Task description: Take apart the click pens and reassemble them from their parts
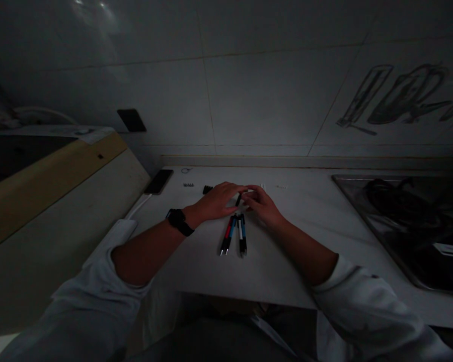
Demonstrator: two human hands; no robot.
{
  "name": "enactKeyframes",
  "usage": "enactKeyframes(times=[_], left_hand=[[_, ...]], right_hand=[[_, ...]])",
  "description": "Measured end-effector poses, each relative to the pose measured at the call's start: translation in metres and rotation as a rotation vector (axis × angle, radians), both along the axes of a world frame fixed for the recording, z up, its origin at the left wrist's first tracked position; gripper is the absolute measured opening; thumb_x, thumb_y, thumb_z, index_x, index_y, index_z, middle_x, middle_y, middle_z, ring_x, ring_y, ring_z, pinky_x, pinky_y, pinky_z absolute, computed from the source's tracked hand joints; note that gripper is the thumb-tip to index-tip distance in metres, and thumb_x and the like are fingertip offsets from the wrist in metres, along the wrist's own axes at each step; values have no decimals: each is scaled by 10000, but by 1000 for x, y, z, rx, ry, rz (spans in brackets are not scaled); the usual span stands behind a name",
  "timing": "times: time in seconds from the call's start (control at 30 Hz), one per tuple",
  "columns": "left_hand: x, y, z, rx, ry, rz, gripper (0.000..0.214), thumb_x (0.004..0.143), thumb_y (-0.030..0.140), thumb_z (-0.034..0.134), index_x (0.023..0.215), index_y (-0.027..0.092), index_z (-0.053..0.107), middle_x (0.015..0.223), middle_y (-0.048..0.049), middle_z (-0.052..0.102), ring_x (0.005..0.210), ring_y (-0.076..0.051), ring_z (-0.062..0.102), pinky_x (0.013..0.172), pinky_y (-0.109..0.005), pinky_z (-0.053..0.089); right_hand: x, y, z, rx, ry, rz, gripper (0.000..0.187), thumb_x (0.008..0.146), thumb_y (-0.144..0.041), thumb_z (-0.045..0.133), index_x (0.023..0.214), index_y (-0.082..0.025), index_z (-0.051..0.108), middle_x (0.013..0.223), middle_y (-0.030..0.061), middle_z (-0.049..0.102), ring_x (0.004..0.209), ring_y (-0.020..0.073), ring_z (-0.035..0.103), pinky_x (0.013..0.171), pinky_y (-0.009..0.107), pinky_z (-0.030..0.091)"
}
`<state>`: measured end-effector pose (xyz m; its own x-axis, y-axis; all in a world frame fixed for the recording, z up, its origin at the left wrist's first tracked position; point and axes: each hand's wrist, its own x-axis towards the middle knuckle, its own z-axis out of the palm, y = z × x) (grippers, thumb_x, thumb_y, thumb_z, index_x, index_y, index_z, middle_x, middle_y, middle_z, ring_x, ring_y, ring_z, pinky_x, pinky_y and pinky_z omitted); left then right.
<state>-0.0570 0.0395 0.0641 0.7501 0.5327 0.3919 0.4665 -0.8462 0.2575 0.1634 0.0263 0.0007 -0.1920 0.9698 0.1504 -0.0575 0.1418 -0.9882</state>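
Observation:
My left hand [222,198] is closed, its thumb and fingers around a small black pen part [238,200]. My right hand [262,205] meets it from the other side, fingers bent and pinched together at the fingertips; what they hold is too dark and small to make out. Just below the hands lie several ballpoint pens, among them a red one [227,230] and a white one [240,231], tips pointing toward me. Black pen pieces [207,189] lie to the left of my left hand, partly hidden by it. Thin white sticks [263,186] show behind my right hand.
Small dark pieces [189,184] and small pale pieces [281,187] lie along the back of the white table [196,271]. A phone [159,181] with a white cable lies at left, beside a large box-like appliance [71,226]. A metal-rimmed tray or sink [370,226] holding dark items is at right.

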Motion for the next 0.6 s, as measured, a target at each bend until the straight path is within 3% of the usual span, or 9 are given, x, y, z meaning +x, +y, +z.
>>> enactKeyframes(times=[0.23,0.4,0.6], left_hand=[[-52,54,-26,-59,54,326,582,847,268,745,1396,201,563,1313,-101,699,1210,-298,639,1074,-465,484],[-68,70,-45,-37,152,348,508,878,304,683,1366,183,609,1352,-119,679,1243,-305,620,1097,-459,462],[-70,73,-52,-18,215,339,420,878,324,651,1282,213,677,1275,-113,702,1180,-303,634,1067,-467,464]], right_hand=[[4,3,-9,147,-238,-126,402,921,-433,616,1282,-262,570,1125,71,666,884,187,656,725,333,555],[3,-2,-4,218,-322,-96,342,926,-348,602,1254,-251,609,1114,78,684,899,189,662,781,349,555],[4,-3,-3,275,-369,-97,322,928,-326,599,1240,-247,624,1106,78,689,909,192,669,796,355,554]])
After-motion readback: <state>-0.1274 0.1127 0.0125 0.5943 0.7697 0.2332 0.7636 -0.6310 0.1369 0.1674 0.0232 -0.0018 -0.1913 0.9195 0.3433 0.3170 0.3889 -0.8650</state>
